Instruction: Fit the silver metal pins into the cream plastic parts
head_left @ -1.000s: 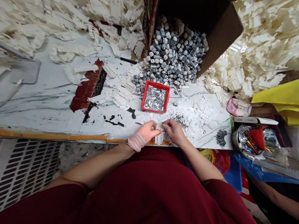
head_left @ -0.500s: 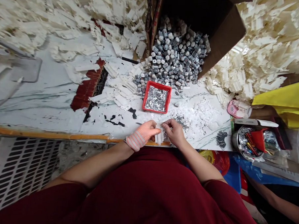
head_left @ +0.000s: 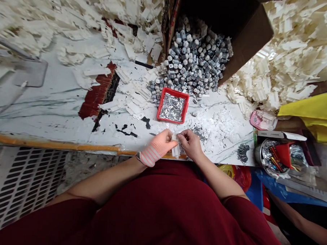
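Observation:
My left hand (head_left: 159, 147), in an orange striped glove, grips a small white plastic part (head_left: 175, 149) at the table's near edge. My bare right hand (head_left: 190, 143) pinches at the top of the same part, fingers closed; whether it holds a pin I cannot make out. Just beyond the hands lies a red tray (head_left: 172, 107) filled with small shiny metal pins. Behind the tray, small grey motors (head_left: 194, 62) spill from a tipped cardboard box (head_left: 249, 28).
Heaps of white plastic parts (head_left: 288, 55) cover the back and right of the worn white table (head_left: 45, 106). Loose white bits (head_left: 223, 125) lie right of the hands. A round tin (head_left: 275, 156) of metal parts and a yellow sheet (head_left: 310, 107) sit at right. Another person's arm (head_left: 302, 222) shows low right.
The view has shifted slightly; both hands stay together on the white part with only small finger movements.

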The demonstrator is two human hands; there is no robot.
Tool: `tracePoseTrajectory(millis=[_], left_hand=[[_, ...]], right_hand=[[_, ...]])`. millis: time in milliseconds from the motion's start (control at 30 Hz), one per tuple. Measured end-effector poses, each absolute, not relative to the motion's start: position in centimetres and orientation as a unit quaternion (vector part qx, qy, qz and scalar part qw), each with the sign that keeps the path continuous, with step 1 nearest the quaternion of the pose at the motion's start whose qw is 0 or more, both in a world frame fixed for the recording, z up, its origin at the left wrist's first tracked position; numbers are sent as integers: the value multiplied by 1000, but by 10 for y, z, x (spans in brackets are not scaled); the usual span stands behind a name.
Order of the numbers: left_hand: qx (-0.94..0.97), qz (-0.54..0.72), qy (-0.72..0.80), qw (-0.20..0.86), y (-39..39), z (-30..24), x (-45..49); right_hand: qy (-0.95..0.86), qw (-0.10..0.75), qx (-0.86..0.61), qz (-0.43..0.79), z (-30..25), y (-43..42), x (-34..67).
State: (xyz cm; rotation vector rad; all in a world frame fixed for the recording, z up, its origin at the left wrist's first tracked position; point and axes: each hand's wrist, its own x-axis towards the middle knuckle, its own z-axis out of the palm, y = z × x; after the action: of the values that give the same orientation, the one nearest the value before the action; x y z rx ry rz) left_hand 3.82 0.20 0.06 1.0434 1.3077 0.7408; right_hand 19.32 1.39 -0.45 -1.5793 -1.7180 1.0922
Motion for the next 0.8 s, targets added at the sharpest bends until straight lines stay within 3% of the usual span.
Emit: tracePoseTrajectory(millis=[67, 167, 267, 333, 400, 600, 800], left_hand=[[499, 328, 590, 544, 1, -2, 37], [456, 309, 558, 621, 4, -5, 35], [354, 301, 501, 730, 8, -7, 35], [307, 312, 489, 755, 10, -9, 36], [277, 329, 492, 756, 12, -12, 37], [211, 407, 499, 736, 18, -6, 44], [205, 453, 537, 681, 18, 5, 50]], right_hand=[[-625, 270, -571, 460, -5, 19, 198], [-653, 226, -523, 498, -4, 49, 214], [-726, 207, -582, 303, -4, 96, 234], [-758, 149, -609, 178, -5, 122, 243], [-781, 110, -600, 135, -4, 132, 246], [-786, 276, -511, 211, 6, 67, 217], [-802, 268, -527, 86, -5, 16, 196]])
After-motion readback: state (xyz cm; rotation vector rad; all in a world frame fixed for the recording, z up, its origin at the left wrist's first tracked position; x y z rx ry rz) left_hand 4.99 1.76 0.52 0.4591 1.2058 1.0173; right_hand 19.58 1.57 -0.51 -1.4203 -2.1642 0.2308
